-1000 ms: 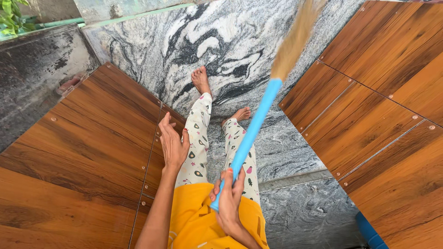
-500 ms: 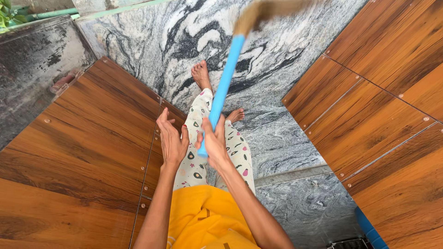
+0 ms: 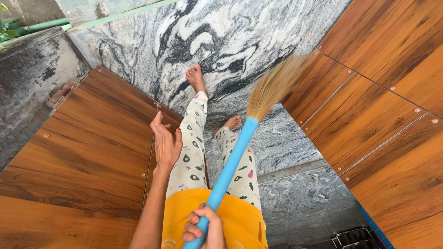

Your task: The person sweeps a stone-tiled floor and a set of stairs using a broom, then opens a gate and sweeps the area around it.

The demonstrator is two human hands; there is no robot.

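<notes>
The person's right hand (image 3: 203,228) is curled in a fist around the lower end of the long broom with a bright blue plastic handle and a tan grass brush (image 3: 233,159), low in the head view just in front of the yellow-orange top (image 3: 240,221). The fingers (image 3: 193,218) wrap over the handle, which rises up and to the right from the fist, crossing in front of the white patterned trousers (image 3: 191,152). The broom's brush fans out, blurred, over the grey and white swirled stone floor (image 3: 221,37) and reaches the edge of the brown wood-grain door panel on the right (image 3: 383,92); whether the bristle tips touch the floor cannot be told.

The left hand (image 3: 165,143) is flat and open, fingers held loosely together and pointing up, laid against the edge of the brown wood-grain door panel on the left (image 3: 87,152), beside the left trouser leg. It holds nothing.

Two bare feet (image 3: 196,78) stand on the stone floor between the two panels, one ahead of the other. A raised stone threshold strip (image 3: 290,168) runs across the floor behind the feet. At the top left a green pipe (image 3: 37,24) lies along a dark stone ledge (image 3: 32,74).
</notes>
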